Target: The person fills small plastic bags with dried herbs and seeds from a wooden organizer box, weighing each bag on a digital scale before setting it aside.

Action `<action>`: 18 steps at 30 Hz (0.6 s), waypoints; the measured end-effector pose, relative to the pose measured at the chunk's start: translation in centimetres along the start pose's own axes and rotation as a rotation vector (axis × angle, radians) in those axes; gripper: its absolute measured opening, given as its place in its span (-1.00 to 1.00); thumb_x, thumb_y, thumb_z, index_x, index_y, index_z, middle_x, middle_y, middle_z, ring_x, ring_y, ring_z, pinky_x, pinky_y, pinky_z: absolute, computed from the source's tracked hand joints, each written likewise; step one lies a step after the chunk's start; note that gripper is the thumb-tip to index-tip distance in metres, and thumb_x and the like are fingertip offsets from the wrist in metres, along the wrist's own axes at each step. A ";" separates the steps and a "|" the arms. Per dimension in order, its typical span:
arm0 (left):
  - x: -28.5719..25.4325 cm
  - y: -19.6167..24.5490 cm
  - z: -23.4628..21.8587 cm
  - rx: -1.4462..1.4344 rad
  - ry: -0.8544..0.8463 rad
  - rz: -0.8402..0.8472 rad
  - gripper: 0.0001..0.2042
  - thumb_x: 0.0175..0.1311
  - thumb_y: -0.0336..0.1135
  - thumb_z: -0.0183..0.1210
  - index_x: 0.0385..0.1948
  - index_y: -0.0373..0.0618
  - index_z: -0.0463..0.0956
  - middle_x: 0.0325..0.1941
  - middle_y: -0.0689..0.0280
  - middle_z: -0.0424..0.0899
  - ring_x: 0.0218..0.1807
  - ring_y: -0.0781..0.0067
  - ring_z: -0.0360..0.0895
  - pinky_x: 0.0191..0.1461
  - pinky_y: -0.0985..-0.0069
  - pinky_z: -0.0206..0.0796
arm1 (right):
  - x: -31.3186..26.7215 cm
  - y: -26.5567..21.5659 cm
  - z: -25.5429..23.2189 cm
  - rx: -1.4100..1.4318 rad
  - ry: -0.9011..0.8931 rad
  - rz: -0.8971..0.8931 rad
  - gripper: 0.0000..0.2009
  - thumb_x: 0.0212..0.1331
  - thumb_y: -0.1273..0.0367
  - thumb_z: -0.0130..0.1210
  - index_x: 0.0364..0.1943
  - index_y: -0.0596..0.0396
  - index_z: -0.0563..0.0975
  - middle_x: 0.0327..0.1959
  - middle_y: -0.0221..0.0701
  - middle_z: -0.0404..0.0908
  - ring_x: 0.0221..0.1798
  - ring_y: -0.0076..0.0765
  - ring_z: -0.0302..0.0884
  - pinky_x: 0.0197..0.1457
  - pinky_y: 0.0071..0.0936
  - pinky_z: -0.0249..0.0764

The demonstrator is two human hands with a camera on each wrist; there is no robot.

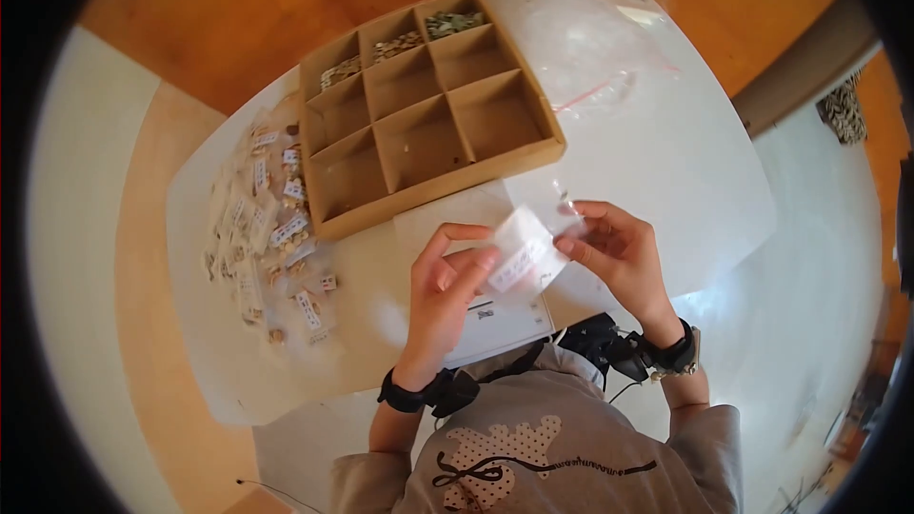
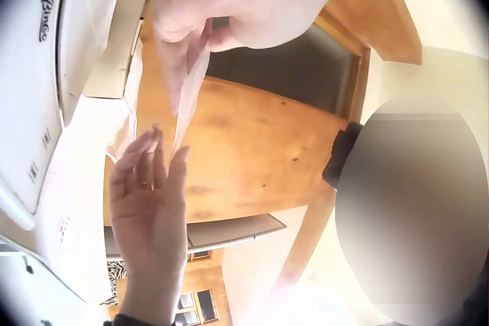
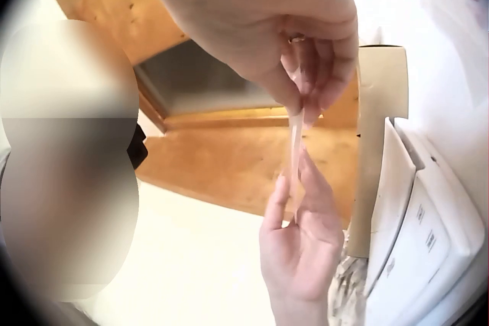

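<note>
A small clear bag with a white label (image 1: 519, 252) is stretched between the two hands above the table's near side. The left hand (image 1: 449, 290) pinches its left edge between thumb and fingers; in the left wrist view the left hand (image 2: 237, 5) has the thin bag edge-on. The right hand (image 1: 624, 257) pinches the other end with thumb and forefinger, and in the right wrist view the right hand (image 3: 283, 43) grips the top of the bag (image 3: 296, 142). What the bag contains cannot be made out.
Behind the hands stands a cardboard box (image 1: 438, 186) divided into several compartments, some holding small pieces. Many labelled packets (image 1: 252, 219) lie to its left. A large clear plastic bag (image 1: 571, 33) lies at the back right. White sheets (image 1: 500, 328) lie under the hands.
</note>
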State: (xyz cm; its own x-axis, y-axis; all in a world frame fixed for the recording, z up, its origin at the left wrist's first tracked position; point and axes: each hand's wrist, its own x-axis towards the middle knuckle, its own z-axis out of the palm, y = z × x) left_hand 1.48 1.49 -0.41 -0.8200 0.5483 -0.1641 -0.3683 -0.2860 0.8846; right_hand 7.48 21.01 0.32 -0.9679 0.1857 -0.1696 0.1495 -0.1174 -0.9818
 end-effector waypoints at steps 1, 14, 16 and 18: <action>0.0 0.6 -0.2 0.079 -0.003 -0.028 -0.73 0.20 -0.45 0.08 -0.06 -0.26 0.36 -0.29 0.26 0.60 -0.21 0.57 0.52 -0.17 0.62 0.38 | 0.5 0.0 0.6 -0.080 -0.014 -0.074 -0.68 0.01 0.52 0.17 -0.09 0.21 0.47 -0.27 -0.36 0.60 -0.27 -0.52 0.54 -0.12 -0.56 0.45; 2.9 3.9 -8.6 0.322 0.125 0.071 -0.87 0.10 -0.48 0.18 -0.36 -0.35 0.57 -0.40 0.22 0.65 -0.32 0.58 0.58 -0.28 0.69 0.38 | 13.1 -9.5 5.0 -0.735 -0.218 -0.390 -0.77 0.05 0.37 0.12 -0.20 0.13 0.54 -0.43 -0.31 0.62 -0.35 -0.44 0.57 -0.25 -0.54 0.45; 2.8 3.6 -9.4 0.308 0.218 0.144 -0.88 0.08 -0.48 0.20 -0.39 -0.35 0.57 -0.45 0.23 0.65 -0.41 0.61 0.57 -0.33 0.72 0.35 | 17.9 -10.2 4.8 -0.853 -0.245 -0.488 -0.77 0.06 0.33 0.08 -0.22 0.13 0.55 -0.41 -0.29 0.63 -0.29 -0.39 0.58 -0.19 -0.50 0.46; 2.8 3.7 -9.7 0.229 0.306 0.174 -0.88 0.08 -0.47 0.20 -0.40 -0.34 0.57 -0.46 0.25 0.64 -0.43 0.63 0.55 -0.36 0.73 0.33 | 22.9 -10.3 5.3 -1.038 -0.314 -0.604 -0.72 0.13 0.31 0.06 -0.13 0.16 0.52 -0.40 -0.38 0.62 -0.36 -0.51 0.57 -0.25 -0.59 0.45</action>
State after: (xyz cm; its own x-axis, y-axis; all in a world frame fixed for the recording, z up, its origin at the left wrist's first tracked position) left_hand -6.40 -5.66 -1.87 -0.9665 0.2383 -0.0954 -0.1344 -0.1530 0.9790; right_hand -17.25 21.33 7.05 -0.9224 -0.3167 0.2212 -0.3863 0.7597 -0.5231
